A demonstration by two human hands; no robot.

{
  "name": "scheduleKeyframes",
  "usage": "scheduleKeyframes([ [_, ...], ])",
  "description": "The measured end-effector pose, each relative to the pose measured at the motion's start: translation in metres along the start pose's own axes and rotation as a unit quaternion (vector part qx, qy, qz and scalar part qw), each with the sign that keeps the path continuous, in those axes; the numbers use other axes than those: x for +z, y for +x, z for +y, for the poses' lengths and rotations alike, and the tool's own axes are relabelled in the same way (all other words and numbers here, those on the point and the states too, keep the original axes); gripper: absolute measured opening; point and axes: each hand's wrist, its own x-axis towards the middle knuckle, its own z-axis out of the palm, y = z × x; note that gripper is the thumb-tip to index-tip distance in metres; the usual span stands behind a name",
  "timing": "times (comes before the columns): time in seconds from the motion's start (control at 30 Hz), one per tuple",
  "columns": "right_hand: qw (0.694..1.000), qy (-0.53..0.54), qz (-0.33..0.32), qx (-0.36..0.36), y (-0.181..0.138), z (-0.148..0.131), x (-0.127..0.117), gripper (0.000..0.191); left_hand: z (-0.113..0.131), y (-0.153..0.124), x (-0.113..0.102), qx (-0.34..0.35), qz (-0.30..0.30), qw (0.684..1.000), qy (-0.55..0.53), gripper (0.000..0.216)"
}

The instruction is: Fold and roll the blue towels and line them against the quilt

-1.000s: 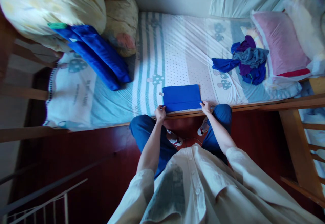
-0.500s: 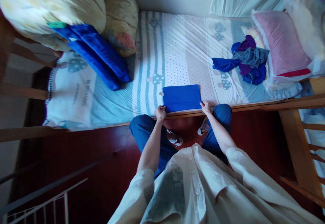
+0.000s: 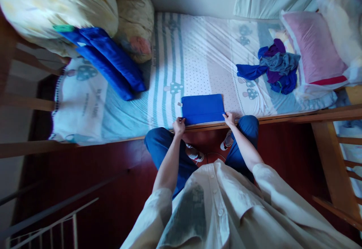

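Note:
A flat blue folded cloth (image 3: 203, 107) lies at the front edge of the bed, with a small pale tag at its left side. My left hand (image 3: 179, 126) pinches its near left corner. At the near right corner, my right hand (image 3: 229, 118) has its fingers closed on the same cloth. A fold line runs across the cloth close to the edge between my hands. Its exact kind of garment does not show.
Crumpled blue, purple and grey clothes (image 3: 278, 66) lie right of centre, beside a pink pillow (image 3: 313, 47). Long blue folded bundles (image 3: 110, 64) lean against a large pale bag (image 3: 65, 11) at left. The bed's wooden rail (image 3: 283, 119) runs along the front. A white rack (image 3: 75, 228) stands lower left.

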Motion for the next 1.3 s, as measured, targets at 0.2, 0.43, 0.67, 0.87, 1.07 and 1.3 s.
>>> scheduleKeyframes([
  [0.2, 0.986, -0.07, 0.069, -0.132, -0.015, -0.007, -0.012, 0.031, -0.003, -0.015, -0.012, 0.167, 0.038, 0.982, 0.078, 0.035],
  [0.43, 0.938, -0.176, -0.046, -0.295, -0.039, -0.023, -0.008, 0.05, 0.002, -0.032, 0.003, 0.314, -0.088, 0.936, 0.133, 0.055],
  [0.67, 0.921, -0.271, -0.091, -0.263, -0.03, -0.019, -0.001, 0.059, -0.003, -0.018, 0.016, 0.28, -0.128, 0.932, 0.192, 0.069],
  [0.87, 0.909, -0.297, -0.076, -0.283, -0.019, -0.018, 0.003, 0.057, -0.003, -0.004, 0.012, 0.277, -0.139, 0.925, 0.219, 0.062],
  [1.07, 0.905, -0.312, -0.093, -0.273, -0.015, -0.024, -0.001, 0.052, -0.004, 0.0, 0.012, 0.278, -0.138, 0.925, 0.218, 0.059],
  [1.3, 0.908, -0.317, -0.095, -0.256, -0.029, -0.02, -0.004, 0.048, -0.016, -0.013, 0.004, 0.303, -0.167, 0.905, 0.247, 0.059],
])
